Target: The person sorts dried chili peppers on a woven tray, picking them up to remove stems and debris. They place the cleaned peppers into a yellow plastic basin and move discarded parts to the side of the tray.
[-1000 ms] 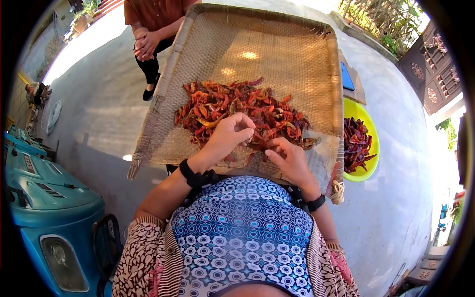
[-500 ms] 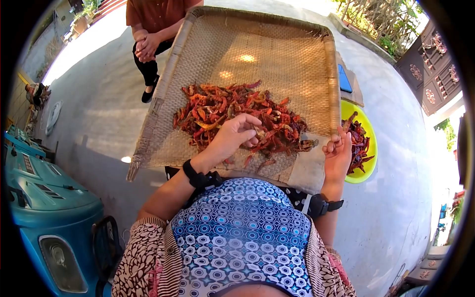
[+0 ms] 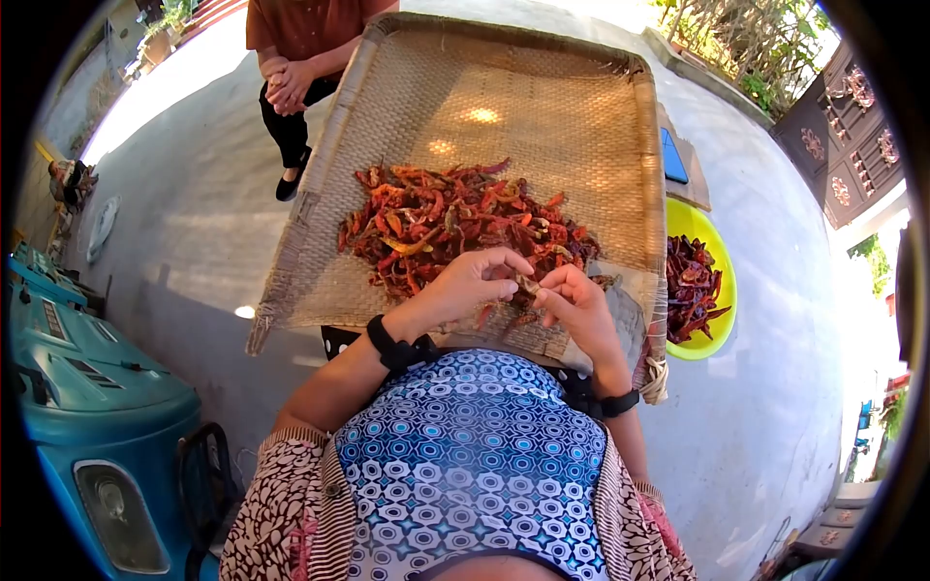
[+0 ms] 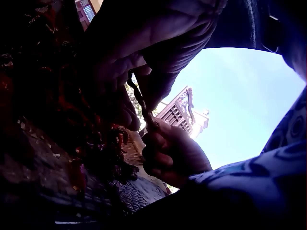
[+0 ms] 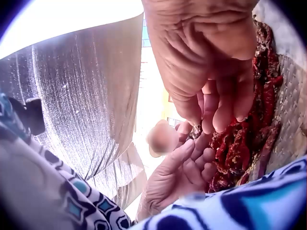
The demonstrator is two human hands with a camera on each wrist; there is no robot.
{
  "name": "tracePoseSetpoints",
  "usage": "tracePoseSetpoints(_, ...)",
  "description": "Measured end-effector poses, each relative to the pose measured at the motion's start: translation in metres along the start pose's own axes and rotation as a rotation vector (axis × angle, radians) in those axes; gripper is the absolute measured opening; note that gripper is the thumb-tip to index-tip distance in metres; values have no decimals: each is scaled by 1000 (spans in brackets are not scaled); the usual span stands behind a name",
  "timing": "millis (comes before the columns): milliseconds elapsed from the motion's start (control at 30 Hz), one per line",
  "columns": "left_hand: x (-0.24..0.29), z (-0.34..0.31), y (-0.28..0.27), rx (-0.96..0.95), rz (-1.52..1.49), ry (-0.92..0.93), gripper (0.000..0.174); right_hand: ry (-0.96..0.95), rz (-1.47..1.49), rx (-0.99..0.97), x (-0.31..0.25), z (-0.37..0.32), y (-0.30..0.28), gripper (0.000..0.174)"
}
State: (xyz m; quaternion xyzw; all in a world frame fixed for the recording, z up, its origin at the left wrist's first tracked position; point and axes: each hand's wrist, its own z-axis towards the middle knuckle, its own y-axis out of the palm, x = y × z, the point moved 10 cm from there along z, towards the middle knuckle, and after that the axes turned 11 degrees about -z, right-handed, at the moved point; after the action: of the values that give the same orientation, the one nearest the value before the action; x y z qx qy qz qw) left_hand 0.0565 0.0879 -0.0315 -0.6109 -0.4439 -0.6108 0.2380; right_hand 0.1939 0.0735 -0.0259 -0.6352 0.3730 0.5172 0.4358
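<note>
A brownish dried chili pepper (image 3: 526,284) is stretched between my two hands, close over the near side of the tray. My left hand (image 3: 477,286) pinches one end between thumb and fingers, and my right hand (image 3: 584,312) pinches the other. From the left wrist, the thin, wrinkled chili (image 4: 139,99) shows up against the bright sky. Just beyond the hands lies a heap of dried red chilies (image 3: 455,218), with a few yellowish ones among them. It rests on a large woven tray (image 3: 542,87), whose near edge is by my lap.
Right of the tray, a yellow-green basin (image 3: 728,290) holds dark red chilies (image 3: 690,290). A blue phone-like slab (image 3: 674,157) lies behind it. Another person (image 3: 300,82) is at the far left with clasped hands. A teal vehicle (image 3: 107,387) stands on the left.
My right hand swings out to the basin's edge holding a chili, then comes back with none of it left. Now both hands share a brownish chili. My left hand has shifted slightly right.
</note>
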Motion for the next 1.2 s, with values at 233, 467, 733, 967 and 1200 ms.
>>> tracePoseSetpoints(233,13,-4,9,-58,328,198,25,-64,211,474,13,-31,-121,11)
tracePoseSetpoints(467,-6,2,4,27,468,118,29,34,-16,474,1,-9,-106,33)
tracePoseSetpoints(733,0,-2,5,-19,438,59,26,-168,-670,501,-23,47,-70,26)
tracePoseSetpoints(967,14,-4,4,115,163,48,26,-186,-6,474,-39,14,-72,17)
tracePoseSetpoints(1200,15,-2,9,31,145,94,24,-81,203,187,-17,17,-29,13)
